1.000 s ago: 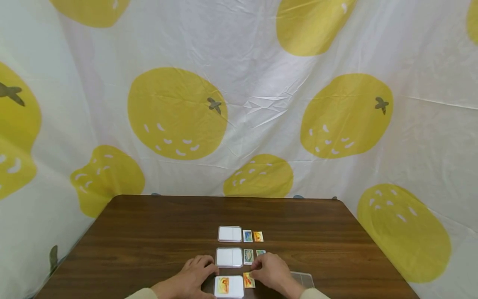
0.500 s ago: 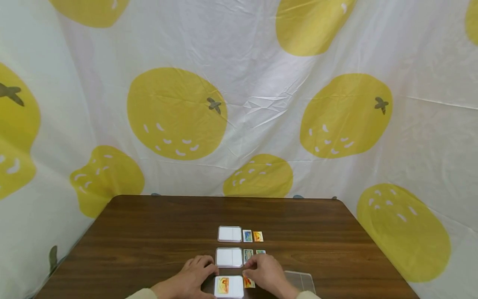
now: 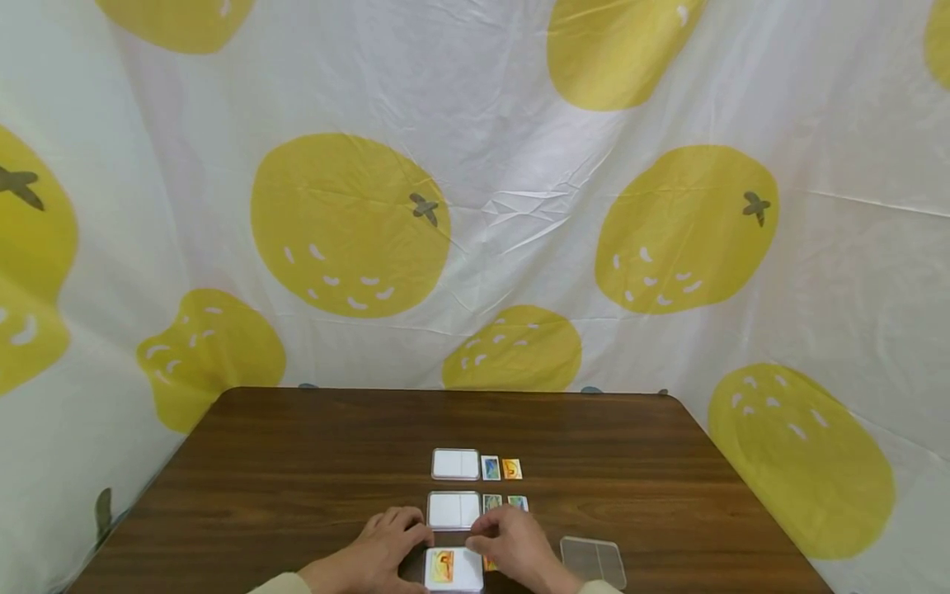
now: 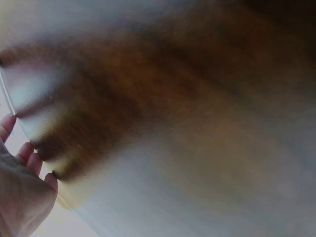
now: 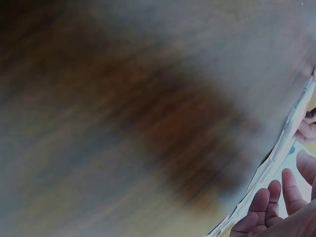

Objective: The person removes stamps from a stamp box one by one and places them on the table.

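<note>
Three clear-edged cases with white inserts lie in a column: a far case (image 3: 447,464), a middle case (image 3: 445,510) and a near case (image 3: 469,569). An orange stamp-like picture (image 3: 443,567) lies on the near case's left half. My left hand (image 3: 382,546) holds that case's left end, index finger by the upper corner and thumb by the lower. Over the case's upper right corner is my right hand (image 3: 508,544), thumb and index finger close together. Whether they pinch something is hidden. Partly under this hand, a second orange picture (image 3: 490,564) shows beside the case.
Right of the middle case lie two small green pictures, one nearer (image 3: 492,502) and one farther right (image 3: 518,502). A blue picture (image 3: 491,468) and an orange one (image 3: 512,469) lie by the far case. A clear lid (image 3: 594,563) rests on the brown table (image 3: 297,462).
My right hand has moved left, from over the loose pictures to the near case's upper right corner. More of the clear lid now shows. The left hand stays in place.
</note>
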The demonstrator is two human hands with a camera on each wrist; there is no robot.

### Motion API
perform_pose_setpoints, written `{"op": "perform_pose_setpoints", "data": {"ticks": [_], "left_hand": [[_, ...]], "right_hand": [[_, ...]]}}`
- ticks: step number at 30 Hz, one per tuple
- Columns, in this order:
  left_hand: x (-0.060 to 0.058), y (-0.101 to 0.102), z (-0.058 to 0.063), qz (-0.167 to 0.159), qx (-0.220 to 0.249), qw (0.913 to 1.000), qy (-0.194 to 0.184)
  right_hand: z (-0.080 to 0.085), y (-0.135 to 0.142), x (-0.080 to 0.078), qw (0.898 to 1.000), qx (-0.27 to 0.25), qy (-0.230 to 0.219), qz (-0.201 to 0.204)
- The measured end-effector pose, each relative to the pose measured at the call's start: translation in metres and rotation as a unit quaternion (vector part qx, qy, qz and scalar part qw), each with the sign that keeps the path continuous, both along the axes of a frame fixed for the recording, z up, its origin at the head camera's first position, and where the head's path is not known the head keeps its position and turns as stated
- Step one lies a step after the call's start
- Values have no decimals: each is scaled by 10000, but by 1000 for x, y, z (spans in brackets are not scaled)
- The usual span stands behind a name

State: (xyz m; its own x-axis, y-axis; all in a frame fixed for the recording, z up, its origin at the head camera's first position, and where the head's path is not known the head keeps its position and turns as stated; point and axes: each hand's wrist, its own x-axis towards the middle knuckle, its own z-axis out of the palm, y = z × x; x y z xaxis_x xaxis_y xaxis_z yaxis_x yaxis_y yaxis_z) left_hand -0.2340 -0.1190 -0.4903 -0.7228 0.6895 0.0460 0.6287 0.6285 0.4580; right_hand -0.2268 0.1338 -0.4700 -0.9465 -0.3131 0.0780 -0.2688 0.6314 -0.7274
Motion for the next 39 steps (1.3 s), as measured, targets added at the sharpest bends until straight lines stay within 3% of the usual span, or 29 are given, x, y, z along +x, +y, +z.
{"op": "perform_pose_setpoints", "data": {"ticks": [5, 14, 24, 32, 39], "left_hand": [[0, -1, -2, -45, 60, 9998, 185], [0, -1, -1, -32, 3, 9999, 157], [-2, 0, -5, 3, -61, 9999, 146], [-1, 0, -2, -8, -28, 9998, 174], [0, 1, -2, 6, -58, 9998, 198]], "right_hand": [[-3, -5, 0, 9993, 193, 279, 181], [-7, -10, 1, 9937, 597, 890, 316], [-8, -18, 5, 9928, 898, 706, 364], [-10, -19, 4, 9867, 1172, 1052, 410], [-9, -19, 3, 9871, 1203, 980, 399]]}}
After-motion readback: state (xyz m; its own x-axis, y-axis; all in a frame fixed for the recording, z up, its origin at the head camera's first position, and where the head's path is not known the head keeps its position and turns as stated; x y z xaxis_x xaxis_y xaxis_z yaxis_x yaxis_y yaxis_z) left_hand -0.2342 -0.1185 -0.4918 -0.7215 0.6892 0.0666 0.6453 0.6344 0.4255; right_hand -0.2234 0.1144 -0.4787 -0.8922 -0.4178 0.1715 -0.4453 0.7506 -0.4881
